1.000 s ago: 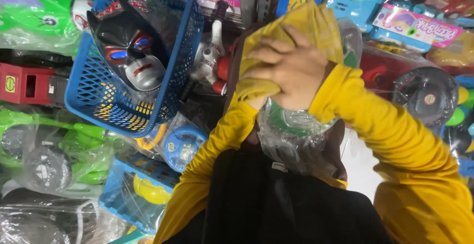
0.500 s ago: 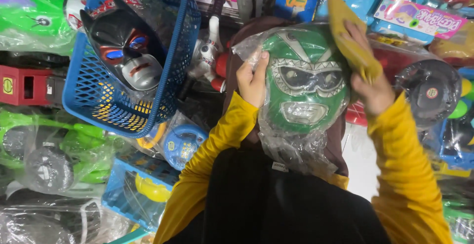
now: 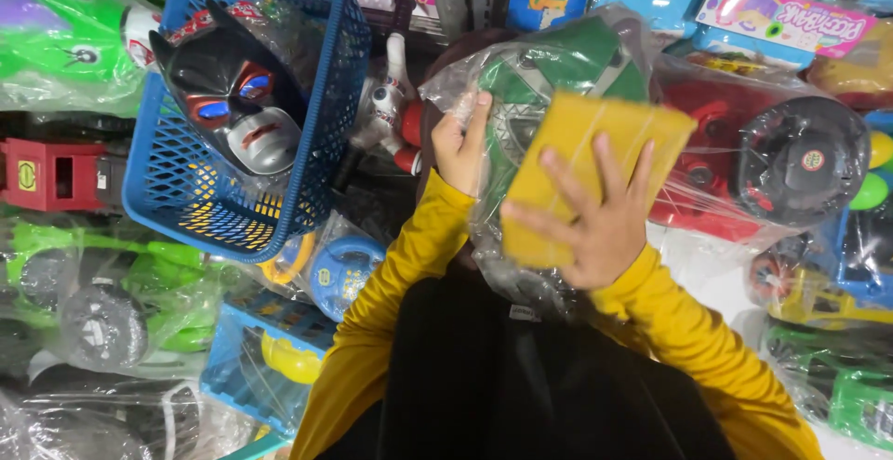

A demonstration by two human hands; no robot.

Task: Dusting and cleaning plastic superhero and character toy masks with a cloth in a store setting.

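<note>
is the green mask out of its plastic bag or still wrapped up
Still wrapped. Clear, crinkled plastic covers the green mask; the left hand grips the bag's edge, and the right hand presses a yellow cloth against the outside.

Premises: a toy shop or toy stockroom. Stock is piled closely with little bare space between items. Most goods are sealed in clear plastic wrap, among them a red toy vehicle (image 3: 744, 167) with a large black wheel and green toy vehicles (image 3: 112, 293). A blue mesh basket (image 3: 326, 144) holds a dark costume mask (image 3: 233, 97). Boxed toys in bright printed packaging (image 3: 781, 13) sit along the top. A green mask in a plastic bag (image 3: 558, 60) is also present.
</note>
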